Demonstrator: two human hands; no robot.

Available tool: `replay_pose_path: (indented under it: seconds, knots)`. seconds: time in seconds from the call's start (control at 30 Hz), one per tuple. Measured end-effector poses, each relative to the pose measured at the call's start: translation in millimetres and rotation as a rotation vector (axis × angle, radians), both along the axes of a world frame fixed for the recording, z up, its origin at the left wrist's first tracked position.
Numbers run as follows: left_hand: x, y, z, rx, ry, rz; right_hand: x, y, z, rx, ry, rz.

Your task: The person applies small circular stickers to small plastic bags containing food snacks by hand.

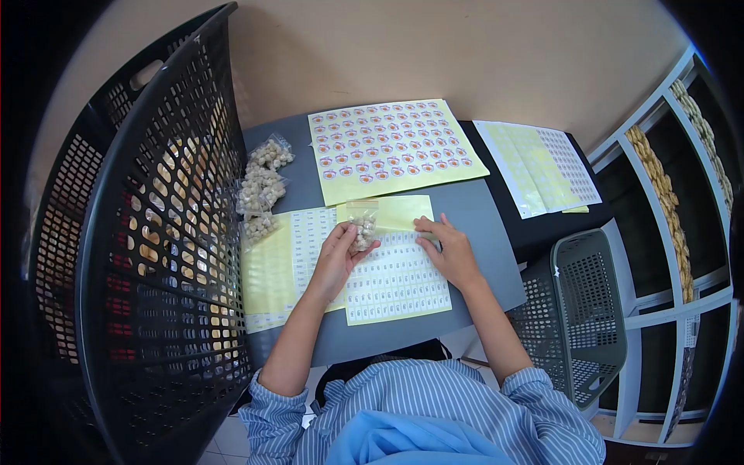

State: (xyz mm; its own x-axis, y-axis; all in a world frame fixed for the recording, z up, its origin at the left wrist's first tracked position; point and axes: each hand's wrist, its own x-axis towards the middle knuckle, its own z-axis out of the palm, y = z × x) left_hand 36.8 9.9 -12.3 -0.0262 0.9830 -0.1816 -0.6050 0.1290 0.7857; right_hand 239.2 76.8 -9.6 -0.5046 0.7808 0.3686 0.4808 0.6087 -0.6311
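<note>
My left hand [338,254] is closed on a small clear plastic bag [363,226] of pale, roundish pieces, held upright above a sheet of small labels [395,283]. My right hand [447,252] is over the right edge of that sheet, beside its bare yellow upper part. Its thumb and fingers are curled towards each other; anything between them is too small to make out. Beneath my left hand lies another label sheet [310,232] with yellow backing. Several similar filled bags [263,186] are heaped at the table's left edge.
A large dark perforated basket [167,232] stands tall on the left. A sheet of round orange stickers [391,147] lies at the back of the grey table [484,232]. To the right are a partly used sticker sheet [535,167], a green basket [589,310] and a shelf rack [632,322].
</note>
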Motion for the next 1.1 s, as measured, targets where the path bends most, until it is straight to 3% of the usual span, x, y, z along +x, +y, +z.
replay_pose_path:
  seconds: [1.1]
  knots:
    - [-0.4, 0.1, -2.7, 0.009, 0.017, -0.018, -1.2, -1.8, -4.4, 0.066, 0.031, 0.011]
